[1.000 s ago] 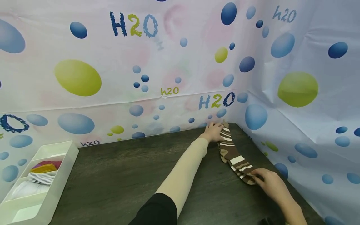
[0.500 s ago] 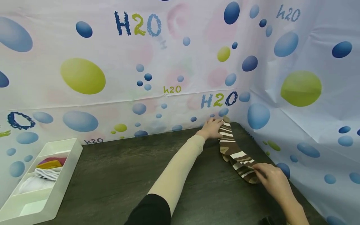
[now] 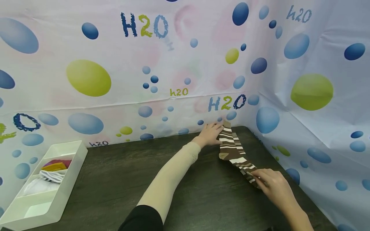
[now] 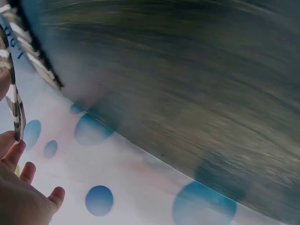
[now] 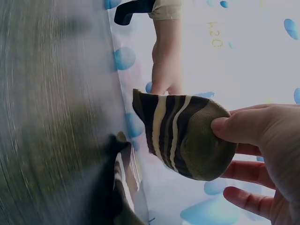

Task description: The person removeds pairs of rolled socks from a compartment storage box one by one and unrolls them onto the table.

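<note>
A brown sock (image 3: 226, 149) with white and tan stripes hangs stretched between my two hands. My left hand (image 3: 209, 134) pinches its cuff end near the back wall; the left wrist view shows the thumb and fingertips at the sock's edge, other fingers spread. At the toe end, my right hand (image 3: 274, 186) pinches the tan toe, with the thumb (image 5: 225, 129) on top in the right wrist view. A second, matching sock (image 3: 238, 146) lies on the dark table behind the first, partly hidden by it.
At the left, a white divided box (image 3: 67, 179) holds folded items in its compartments: a red, purple and yellow bundle (image 3: 56, 166), a striped one (image 3: 52, 176) and a white one (image 3: 39, 187). Dotted sheeting (image 3: 173, 64) borders the table (image 3: 130, 179) behind and right.
Both hands have drawn the upper sock up and to the left, off the matching one. More of the lower sock now shows on the right. The head view has shifted slightly.
</note>
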A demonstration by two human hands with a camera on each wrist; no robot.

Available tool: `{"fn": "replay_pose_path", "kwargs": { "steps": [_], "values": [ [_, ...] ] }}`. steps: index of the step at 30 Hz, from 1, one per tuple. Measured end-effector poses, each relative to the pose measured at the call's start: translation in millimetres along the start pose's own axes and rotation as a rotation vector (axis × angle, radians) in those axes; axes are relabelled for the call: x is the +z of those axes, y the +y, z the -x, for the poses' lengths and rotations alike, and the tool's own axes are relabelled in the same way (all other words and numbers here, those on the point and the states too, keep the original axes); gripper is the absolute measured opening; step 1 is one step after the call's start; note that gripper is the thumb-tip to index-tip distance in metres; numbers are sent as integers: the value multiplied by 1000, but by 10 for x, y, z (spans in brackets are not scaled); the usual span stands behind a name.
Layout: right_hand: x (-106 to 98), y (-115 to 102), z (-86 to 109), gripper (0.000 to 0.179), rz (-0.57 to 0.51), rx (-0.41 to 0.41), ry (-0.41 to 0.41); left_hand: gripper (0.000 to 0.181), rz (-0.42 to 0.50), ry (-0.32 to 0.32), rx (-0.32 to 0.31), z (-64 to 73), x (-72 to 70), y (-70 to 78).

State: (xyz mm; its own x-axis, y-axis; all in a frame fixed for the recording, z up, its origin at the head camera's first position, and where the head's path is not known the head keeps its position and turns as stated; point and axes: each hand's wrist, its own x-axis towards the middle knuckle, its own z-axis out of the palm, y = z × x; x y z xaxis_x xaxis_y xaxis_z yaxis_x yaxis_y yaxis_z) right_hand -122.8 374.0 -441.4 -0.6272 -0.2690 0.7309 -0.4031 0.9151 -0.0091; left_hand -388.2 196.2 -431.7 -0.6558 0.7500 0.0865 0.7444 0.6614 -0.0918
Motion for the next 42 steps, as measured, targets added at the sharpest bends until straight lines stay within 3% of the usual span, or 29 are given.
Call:
{"fn": "replay_pose_path", "kwargs": {
  "steps": [3,9,14,17,20,24,27,30,35,42],
  "values": [
    [5,-60,-12,62,0,-10,-2,81,-37,-3,6,67,40,-35],
    [74,-174,-21,60,-32,-49,-33,79,-26,-14,9,203,70,-124],
    [133,-222,-20,7,-120,-68,-88,72,-26,-52,8,290,101,-191],
    [176,-227,-16,30,-176,-83,-133,69,-23,-87,9,328,123,-211],
    [209,-223,3,26,-245,-88,-236,65,-30,-132,-2,348,151,-208],
    [228,-247,30,13,-305,-8,-400,61,-13,-193,-54,367,161,-178],
    [242,-272,35,6,-290,56,-451,63,27,-224,-95,370,161,-156],
    [250,-267,26,4,-298,63,-489,66,59,-253,-111,362,180,-143],
    [229,-223,29,12,-355,53,-622,73,118,-334,-118,356,194,-129],
    [88,-94,52,31,-462,142,-853,74,129,-379,-123,362,149,-109]
  ]
}}
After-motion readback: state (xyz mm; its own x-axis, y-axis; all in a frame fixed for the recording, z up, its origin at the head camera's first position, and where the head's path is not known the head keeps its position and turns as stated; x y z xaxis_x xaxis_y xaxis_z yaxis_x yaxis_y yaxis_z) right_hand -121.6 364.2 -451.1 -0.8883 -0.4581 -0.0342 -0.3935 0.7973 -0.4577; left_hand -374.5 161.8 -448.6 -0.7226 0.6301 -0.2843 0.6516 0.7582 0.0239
